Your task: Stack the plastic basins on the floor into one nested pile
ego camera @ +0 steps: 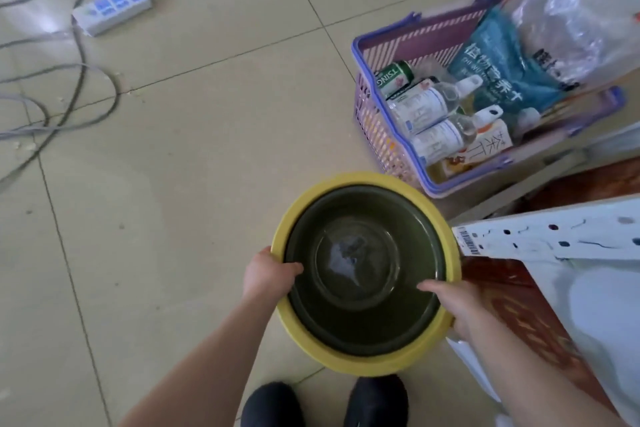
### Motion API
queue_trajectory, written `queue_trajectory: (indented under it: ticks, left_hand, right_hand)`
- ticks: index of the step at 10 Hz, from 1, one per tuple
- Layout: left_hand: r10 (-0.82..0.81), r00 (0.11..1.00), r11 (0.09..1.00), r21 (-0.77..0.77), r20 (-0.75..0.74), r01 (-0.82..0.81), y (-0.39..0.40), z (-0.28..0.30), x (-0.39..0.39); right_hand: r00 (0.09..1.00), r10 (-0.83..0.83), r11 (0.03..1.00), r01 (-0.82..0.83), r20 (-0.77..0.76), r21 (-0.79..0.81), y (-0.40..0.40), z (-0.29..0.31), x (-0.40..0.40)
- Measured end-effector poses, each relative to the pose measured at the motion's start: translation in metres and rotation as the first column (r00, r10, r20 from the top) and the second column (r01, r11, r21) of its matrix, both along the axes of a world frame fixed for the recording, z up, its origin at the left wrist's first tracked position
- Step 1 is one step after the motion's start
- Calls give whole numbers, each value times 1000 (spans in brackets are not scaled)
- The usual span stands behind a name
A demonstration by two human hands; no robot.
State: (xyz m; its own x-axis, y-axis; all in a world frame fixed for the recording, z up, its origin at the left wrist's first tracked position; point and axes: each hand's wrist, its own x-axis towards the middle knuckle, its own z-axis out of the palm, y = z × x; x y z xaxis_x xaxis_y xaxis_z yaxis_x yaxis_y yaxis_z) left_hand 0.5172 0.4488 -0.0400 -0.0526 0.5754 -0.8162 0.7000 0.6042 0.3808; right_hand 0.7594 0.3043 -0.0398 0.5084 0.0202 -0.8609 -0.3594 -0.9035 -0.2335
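Observation:
A dark green basin (360, 319) sits nested inside a larger yellow basin (349, 184), whose rim shows all around it. I hold the pair above the tiled floor, in front of my feet. My left hand (266, 276) grips the left rim, fingers curled over the green basin's edge. My right hand (453, 302) grips the right rim, thumb inside. No other basin is in view.
A purple shopping basket (372, 114) with bottles, a can and bags stands at the right. A white metal shelf post (554, 236) and a red-brown surface lie close to my right hand. A power strip (112, 10) and cables trail across the far left floor. My dark shoes (325, 402) are below.

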Motion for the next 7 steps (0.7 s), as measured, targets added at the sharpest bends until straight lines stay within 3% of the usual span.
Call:
queue_trajectory:
  ticks: [2, 4, 6, 7]
  left_hand:
    - [9, 998, 1000, -2, -63, -9, 0, -69, 5]
    - [13, 996, 998, 67, -85, -7, -4, -88, 3]
    - [-71, 990, 997, 8, -121, 73, -17, -36, -5]
    - [-160, 972, 981, 78, -172, 175, -32, 12, -17]
  right_hand:
    - [996, -29, 999, 27, 82, 18, 5, -69, 1]
    - [995, -33, 999, 31, 91, 18, 3, -96, 5]
    - [984, 126, 990, -133, 128, 51, 0, -49, -2]
    - [929, 270, 958, -287, 253, 29, -3, 2, -18]
